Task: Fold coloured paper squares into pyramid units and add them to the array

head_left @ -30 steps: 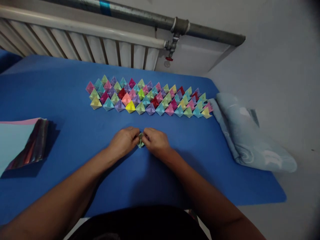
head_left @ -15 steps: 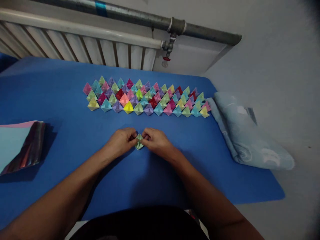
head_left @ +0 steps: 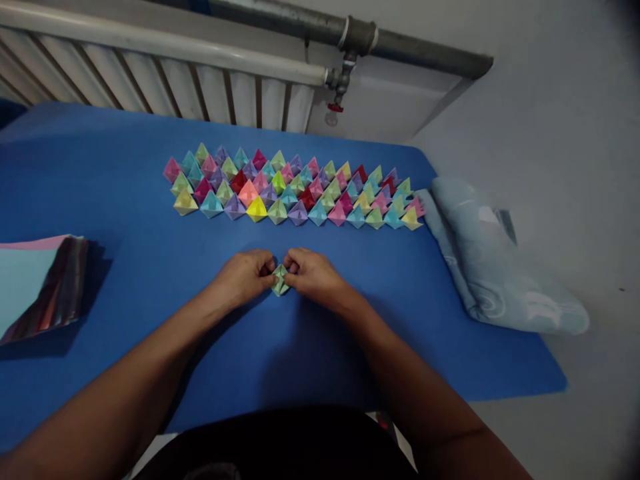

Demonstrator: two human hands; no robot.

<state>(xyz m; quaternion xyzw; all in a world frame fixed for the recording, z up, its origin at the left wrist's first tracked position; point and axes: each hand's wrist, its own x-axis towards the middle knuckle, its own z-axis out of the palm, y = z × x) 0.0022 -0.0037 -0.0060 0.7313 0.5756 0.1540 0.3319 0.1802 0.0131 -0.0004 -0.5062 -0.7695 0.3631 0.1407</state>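
Now, in the head view, the person's left hand [head_left: 249, 272] and right hand [head_left: 314, 273] pinch the small green paper [head_left: 281, 285] from either side, thumbs at its left and right edges and fingers curled behind. The paper sits right between the two grips, its lower point facing the body; whether it touches the blue table cover [head_left: 150, 220] cannot be told.

Compared with a second ago, the fingertips stand slightly farther apart and more of the paper shows between them. Its middle, where a dark slit ran down half a second ago, now looks flatter and crossed by pale creases. That suggests the paper is being pressed or reshaped rather than merely held, and that its folding is not yet done; the creases are too small to read further.

Beyond the grip, well apart from it, the rows of folded papers [head_left: 277, 211] in many colours keep the same order. Far to the left of the left hand lies a stack of paper sheets [head_left: 20, 280], and well to the right of the right hand a pale blue folded blanket [head_left: 500, 267]; neither is touched.
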